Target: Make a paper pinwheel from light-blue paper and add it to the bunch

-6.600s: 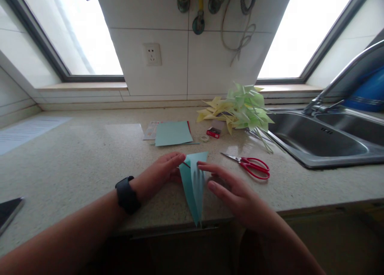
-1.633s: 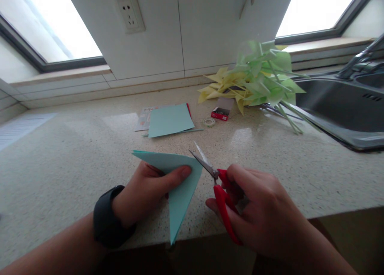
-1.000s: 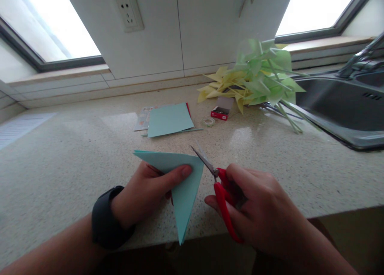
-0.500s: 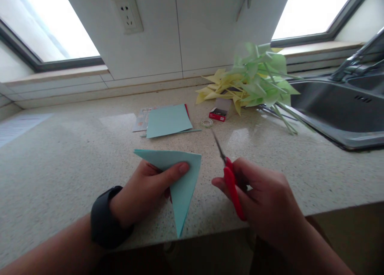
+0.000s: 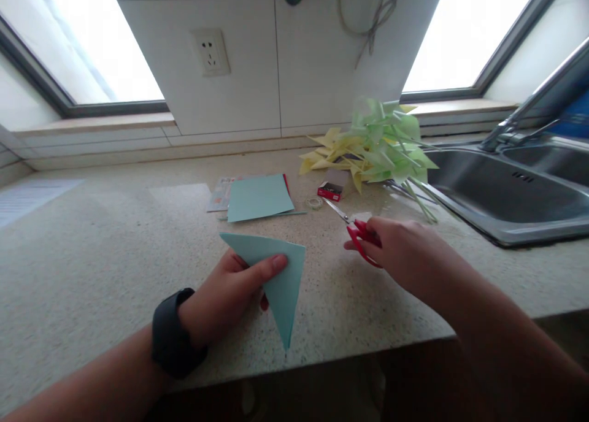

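A folded light-blue sheet of paper [image 5: 280, 287], triangular in shape, is pinched in my left hand [image 5: 242, 278], thumb on top and fingers behind it. One corner points down toward the counter's front edge. My right hand [image 5: 398, 244] grips red-handled scissors [image 5: 363, 241] over the counter to the right. Their blades look closed and point away to the upper left, the tips near a small roll of tape [image 5: 315, 203]. Behind the folded paper lies a stack of light-blue paper [image 5: 260, 197], with a thin stick along its near edge.
Behind the scissors sits a small open red box [image 5: 330, 191]. Yellow and green paper pinwheels [image 5: 384, 143] on sticks are piled at the back, beside a steel sink [image 5: 488, 183]. Printed paper [image 5: 37, 195] lies far left on the speckled counter [image 5: 115, 275].
My right hand has moved the scissors forward and lower, toward the counter by the tape and red box. My left hand keeps the folded paper nearly in place. The view has tilted up slightly.
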The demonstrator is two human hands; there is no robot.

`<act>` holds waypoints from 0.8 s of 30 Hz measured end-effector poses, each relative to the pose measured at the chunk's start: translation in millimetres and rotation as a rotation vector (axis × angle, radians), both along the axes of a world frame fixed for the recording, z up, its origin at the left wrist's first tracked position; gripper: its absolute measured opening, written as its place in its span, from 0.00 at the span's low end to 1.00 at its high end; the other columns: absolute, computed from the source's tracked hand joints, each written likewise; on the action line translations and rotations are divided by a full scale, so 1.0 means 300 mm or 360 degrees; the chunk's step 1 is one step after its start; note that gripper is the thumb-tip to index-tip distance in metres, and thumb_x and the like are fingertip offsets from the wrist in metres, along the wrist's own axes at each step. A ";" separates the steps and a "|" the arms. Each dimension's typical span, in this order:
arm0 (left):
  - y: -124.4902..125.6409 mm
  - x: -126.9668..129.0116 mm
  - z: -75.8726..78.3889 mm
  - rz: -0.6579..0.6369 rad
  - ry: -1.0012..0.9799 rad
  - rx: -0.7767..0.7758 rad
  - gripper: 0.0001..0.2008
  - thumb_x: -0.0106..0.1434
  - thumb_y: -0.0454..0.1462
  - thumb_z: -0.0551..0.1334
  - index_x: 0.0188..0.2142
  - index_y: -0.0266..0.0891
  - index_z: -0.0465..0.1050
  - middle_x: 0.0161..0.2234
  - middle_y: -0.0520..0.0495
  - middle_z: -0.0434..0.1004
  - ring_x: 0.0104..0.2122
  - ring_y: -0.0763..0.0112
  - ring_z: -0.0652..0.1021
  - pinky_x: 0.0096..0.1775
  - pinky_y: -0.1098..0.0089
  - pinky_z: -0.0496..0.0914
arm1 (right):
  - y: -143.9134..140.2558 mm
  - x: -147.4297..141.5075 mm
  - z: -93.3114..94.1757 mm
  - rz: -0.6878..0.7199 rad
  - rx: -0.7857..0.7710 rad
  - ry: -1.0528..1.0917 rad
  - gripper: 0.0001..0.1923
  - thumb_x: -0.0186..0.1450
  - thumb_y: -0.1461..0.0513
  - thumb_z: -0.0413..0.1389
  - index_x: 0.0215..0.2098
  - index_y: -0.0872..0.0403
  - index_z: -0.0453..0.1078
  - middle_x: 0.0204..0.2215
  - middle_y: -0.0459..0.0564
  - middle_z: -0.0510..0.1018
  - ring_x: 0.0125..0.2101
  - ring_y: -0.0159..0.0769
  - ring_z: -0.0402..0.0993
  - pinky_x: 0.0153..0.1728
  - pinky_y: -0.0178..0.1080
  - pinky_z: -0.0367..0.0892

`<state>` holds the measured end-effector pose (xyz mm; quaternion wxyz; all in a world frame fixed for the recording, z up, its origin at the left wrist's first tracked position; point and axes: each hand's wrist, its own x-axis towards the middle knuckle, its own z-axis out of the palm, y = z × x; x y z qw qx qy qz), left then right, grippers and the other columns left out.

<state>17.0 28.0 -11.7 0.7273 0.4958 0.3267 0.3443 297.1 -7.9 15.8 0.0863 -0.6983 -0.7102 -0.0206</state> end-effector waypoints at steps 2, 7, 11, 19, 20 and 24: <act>0.003 0.003 -0.001 -0.0027 -0.0040 0.0000 0.15 0.60 0.46 0.72 0.31 0.36 0.75 0.24 0.51 0.77 0.20 0.75 0.75 0.21 0.77 0.70 | 0.045 0.047 0.006 0.0032 -0.0017 -0.0061 0.11 0.69 0.55 0.56 0.36 0.54 0.74 0.30 0.56 0.83 0.27 0.41 0.76 0.25 0.39 0.57; 0.012 0.011 -0.011 -0.0089 -0.0139 0.0003 0.14 0.62 0.45 0.70 0.35 0.35 0.76 0.27 0.46 0.81 0.23 0.70 0.79 0.21 0.75 0.73 | 0.132 0.106 -0.008 0.0137 -0.0077 -0.0230 0.13 0.69 0.61 0.53 0.30 0.53 0.75 0.24 0.53 0.79 0.23 0.36 0.71 0.25 0.39 0.53; 0.017 0.013 -0.017 -0.0099 -0.0198 0.0019 0.12 0.63 0.42 0.70 0.38 0.34 0.78 0.30 0.45 0.82 0.27 0.68 0.81 0.24 0.73 0.76 | 0.163 0.104 -0.017 0.0119 -0.0100 -0.0349 0.18 0.70 0.57 0.53 0.26 0.54 0.75 0.23 0.55 0.78 0.22 0.36 0.70 0.24 0.40 0.54; 0.022 0.015 -0.010 -0.0083 -0.0278 -0.0009 0.10 0.62 0.37 0.71 0.42 0.36 0.82 0.39 0.43 0.86 0.36 0.68 0.84 0.40 0.71 0.80 | 0.172 0.067 0.017 -0.0045 -0.0383 -0.0542 0.14 0.72 0.54 0.56 0.46 0.56 0.73 0.41 0.50 0.79 0.36 0.35 0.78 0.38 0.42 0.75; 0.022 0.017 -0.009 -0.0075 -0.0280 -0.0016 0.10 0.61 0.37 0.71 0.42 0.36 0.82 0.40 0.43 0.86 0.37 0.67 0.84 0.40 0.71 0.80 | 0.171 0.062 0.024 -0.0063 -0.0404 -0.0554 0.14 0.72 0.54 0.57 0.49 0.56 0.72 0.43 0.51 0.79 0.38 0.36 0.78 0.40 0.43 0.76; 0.025 0.025 -0.003 -0.0046 -0.0253 -0.0045 0.12 0.60 0.38 0.73 0.42 0.36 0.82 0.42 0.42 0.86 0.39 0.66 0.84 0.43 0.70 0.79 | 0.162 0.046 0.060 -0.0088 -0.0400 -0.0558 0.14 0.72 0.55 0.55 0.39 0.57 0.75 0.35 0.52 0.80 0.32 0.36 0.77 0.34 0.40 0.72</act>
